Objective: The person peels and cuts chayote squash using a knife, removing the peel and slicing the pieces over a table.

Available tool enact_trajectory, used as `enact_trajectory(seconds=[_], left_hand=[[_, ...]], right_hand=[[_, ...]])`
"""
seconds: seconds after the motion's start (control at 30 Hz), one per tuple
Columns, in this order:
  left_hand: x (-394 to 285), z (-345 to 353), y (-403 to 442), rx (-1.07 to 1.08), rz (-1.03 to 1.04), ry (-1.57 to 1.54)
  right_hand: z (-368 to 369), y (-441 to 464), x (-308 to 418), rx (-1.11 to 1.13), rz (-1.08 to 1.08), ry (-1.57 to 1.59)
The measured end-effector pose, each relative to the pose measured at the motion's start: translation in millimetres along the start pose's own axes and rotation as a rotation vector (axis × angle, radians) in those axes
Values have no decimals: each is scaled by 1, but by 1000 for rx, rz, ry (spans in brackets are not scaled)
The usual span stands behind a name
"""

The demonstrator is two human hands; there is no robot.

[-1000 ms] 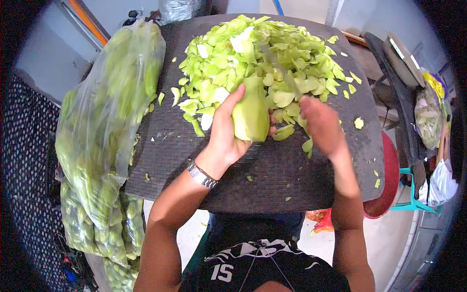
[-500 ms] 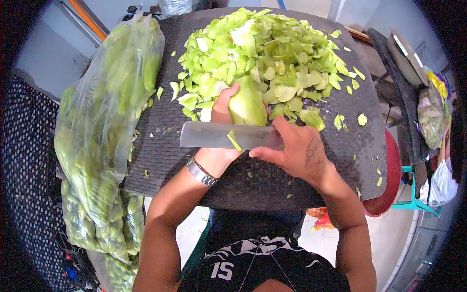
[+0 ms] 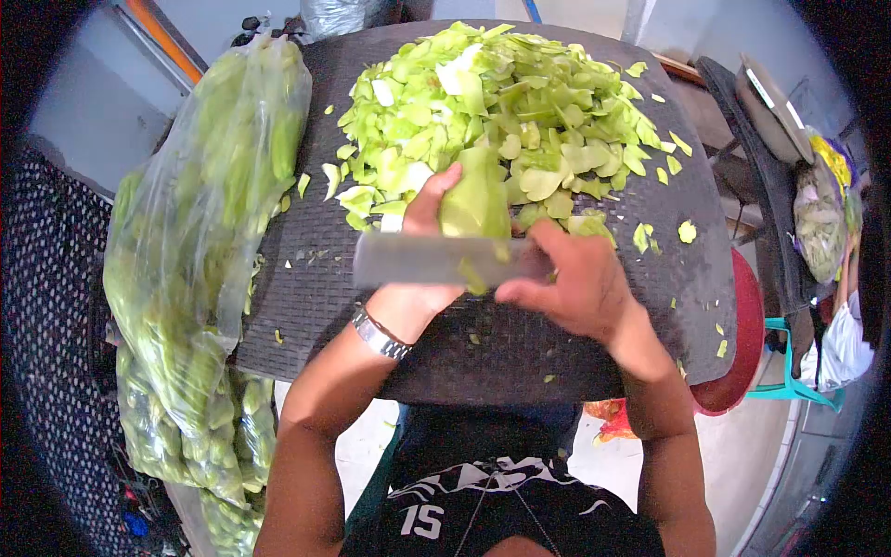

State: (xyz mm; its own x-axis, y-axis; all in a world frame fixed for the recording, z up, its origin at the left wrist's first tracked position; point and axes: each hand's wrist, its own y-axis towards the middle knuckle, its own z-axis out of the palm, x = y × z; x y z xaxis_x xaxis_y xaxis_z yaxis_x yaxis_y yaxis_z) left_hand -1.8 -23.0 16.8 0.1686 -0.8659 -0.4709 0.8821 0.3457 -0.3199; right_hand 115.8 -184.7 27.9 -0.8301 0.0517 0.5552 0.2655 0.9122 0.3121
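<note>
My left hand [image 3: 427, 209] is closed round a pale green, gourd-like vegetable [image 3: 474, 202], its thumb along the left side. The exact kind of vegetable is unclear. In my right hand [image 3: 587, 286] is the handle of a cleaver [image 3: 408, 260], its broad blade blurred and pointing left. The blade crosses in front of the vegetable's near end and hides part of my left hand. A small green scrap clings to the flat of the blade. Just beyond the vegetable rises a large heap of thin green slices [image 3: 557, 121], resting on the dark woven-pattern table [image 3: 306, 288].
At the left a clear plastic bag [image 3: 200, 204] of green vegetables leans against the table, with another filled bag [image 3: 181, 432] below. Right of the table are a red tub [image 3: 733, 353], a teal stool [image 3: 789, 381] and a grey basin [image 3: 772, 107]. Loose scraps dot the tabletop.
My right hand and the cleaver have shifted slightly right, and the blade is now blurred. My left hand still holds the vegetable in nearly the same place.
</note>
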Motion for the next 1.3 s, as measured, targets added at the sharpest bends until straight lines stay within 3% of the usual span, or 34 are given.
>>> enact_trajectory(seconds=[0.1,1.13,1.3], left_hand=[[-1,-10,8,-36,130,211],[3,-19,11,131,-61,-7],[-10,-4,-2,183,-85,146]], right_hand=[[5,-2,12,39,-48,-123],[-11,5,-19,-9,90,-204],[-36,13,-74,-111,437,-26]])
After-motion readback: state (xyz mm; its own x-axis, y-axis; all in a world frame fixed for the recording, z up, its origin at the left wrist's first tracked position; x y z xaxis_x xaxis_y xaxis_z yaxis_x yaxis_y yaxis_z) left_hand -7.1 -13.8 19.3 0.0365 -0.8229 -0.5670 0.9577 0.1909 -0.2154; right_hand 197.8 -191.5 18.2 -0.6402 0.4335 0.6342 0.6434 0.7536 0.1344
